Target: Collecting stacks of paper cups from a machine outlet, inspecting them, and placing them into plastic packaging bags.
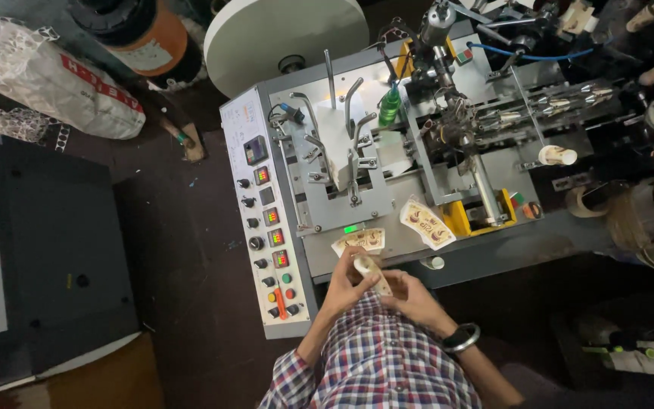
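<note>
While I look down over my checked shirt [387, 356], my left hand [344, 286] and right hand [410, 297] meet close to my chest, fingers closed around a rolled paper cup blank [370, 273] held between them. Just beyond, flat printed blanks [361, 240] lie on the grey machine [493, 242], with the button panel [270, 242] to the left. Farther off stands a big white paper roll [285, 42].

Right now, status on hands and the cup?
Both hands on a paper cup: left hand, right hand, paper cup. Printed blanks just ahead. Nothing in the way.
</note>
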